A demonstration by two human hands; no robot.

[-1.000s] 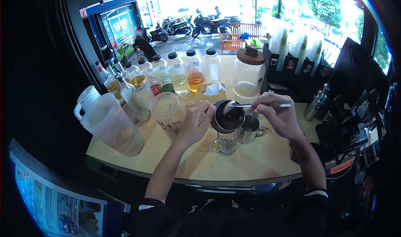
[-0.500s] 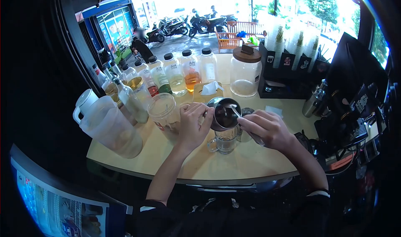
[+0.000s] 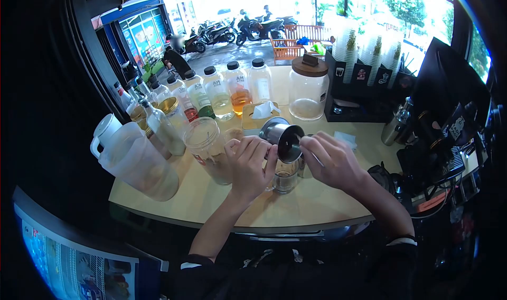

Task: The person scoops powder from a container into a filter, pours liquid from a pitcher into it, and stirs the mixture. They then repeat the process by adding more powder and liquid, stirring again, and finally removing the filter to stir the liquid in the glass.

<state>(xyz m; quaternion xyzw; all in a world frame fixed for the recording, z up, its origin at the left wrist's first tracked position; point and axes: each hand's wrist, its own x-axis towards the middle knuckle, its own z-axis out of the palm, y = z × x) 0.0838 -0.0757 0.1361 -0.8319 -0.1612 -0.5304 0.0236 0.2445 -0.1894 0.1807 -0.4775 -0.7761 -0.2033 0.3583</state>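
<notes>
In the head view, my left hand (image 3: 252,165) is closed on a steel pitcher (image 3: 275,131). The pitcher is tipped, its dark mouth turned toward me and down over a glass mug (image 3: 285,180) on the counter. My right hand (image 3: 334,160) pinches a spoon, most of it hidden by the fingers, with its front end inside the pitcher. Whatever the pitcher contains is too dark to make out. Left of my left hand stands a large clear jar (image 3: 203,135). Another small glass container is partly hidden behind the mug and my right hand.
A translucent pitcher (image 3: 138,160) stands on the counter (image 3: 222,207) at left. Several bottles (image 3: 240,91) line the back beside a tissue box (image 3: 255,121) and a wooden-lidded jar (image 3: 308,96). At right are stacked cups (image 3: 346,49), a steel shaker (image 3: 395,128) and a dark monitor (image 3: 441,83).
The pitcher has turned, so more of its steel side shows and its mouth tips lower. My right hand has moved slightly up, with the spoon now mostly hidden. My left hand has shifted right.
</notes>
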